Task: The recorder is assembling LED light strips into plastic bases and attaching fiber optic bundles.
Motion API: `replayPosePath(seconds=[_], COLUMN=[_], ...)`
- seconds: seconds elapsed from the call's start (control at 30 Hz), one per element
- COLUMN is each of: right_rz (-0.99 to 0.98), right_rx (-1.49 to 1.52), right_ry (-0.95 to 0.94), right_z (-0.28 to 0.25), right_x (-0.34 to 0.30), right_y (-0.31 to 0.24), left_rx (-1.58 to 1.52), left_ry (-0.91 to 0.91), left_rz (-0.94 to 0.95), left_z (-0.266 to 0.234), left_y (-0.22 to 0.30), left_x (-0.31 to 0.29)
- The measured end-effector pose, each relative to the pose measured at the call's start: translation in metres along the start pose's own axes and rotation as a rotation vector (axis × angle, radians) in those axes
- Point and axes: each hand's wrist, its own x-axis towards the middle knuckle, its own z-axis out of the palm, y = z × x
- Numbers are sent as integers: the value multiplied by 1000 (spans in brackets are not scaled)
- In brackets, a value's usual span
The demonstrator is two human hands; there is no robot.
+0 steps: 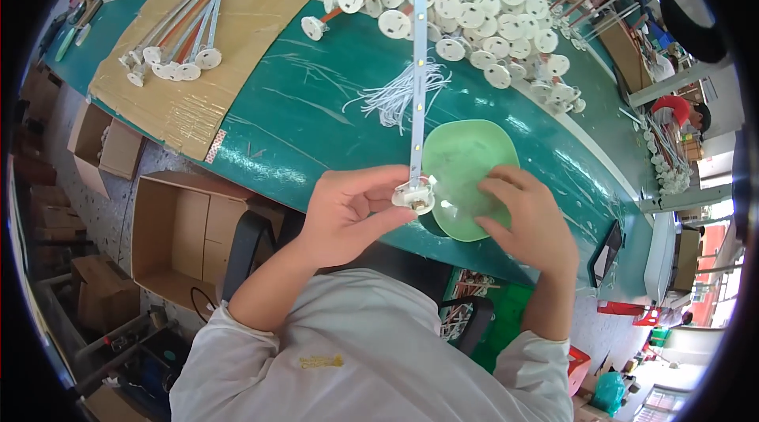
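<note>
My left hand (352,204) is closed on the white round base (413,196) of an LED light strip (419,82). The strip runs away from me across the table, a narrow pale bar dotted with small yellow LEDs. My right hand (528,216) is at the right side of a light green bowl (466,145), its thumb and fingers curved but apart over the inside. I see nothing between them; small contents of the bowl cannot be made out. Just beyond the bowl lies a loose bundle of thin white wires (395,98), partly behind the strip.
A big heap of white round-ended strips (482,11) covers the table's far side. Several more strips (186,58) lie on a brown cardboard sheet (209,18) at left. Open cardboard boxes (170,224) stand on the floor at left. A dark tablet-like object (607,252) sits at the table's right edge.
</note>
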Motion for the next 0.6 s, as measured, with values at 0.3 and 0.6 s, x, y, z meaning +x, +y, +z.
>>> replayPosePath(seconds=[0.3,0.6], right_rz=[5,21], right_rx=[90,97], right_ry=[-256,76], right_z=[0,17], right_x=[13,-8], right_y=[12,-5], left_rx=[0,-11], left_ry=[14,-3], left_rz=[-30,-38], left_z=[-2,-1], left_y=[4,2], left_x=[5,2])
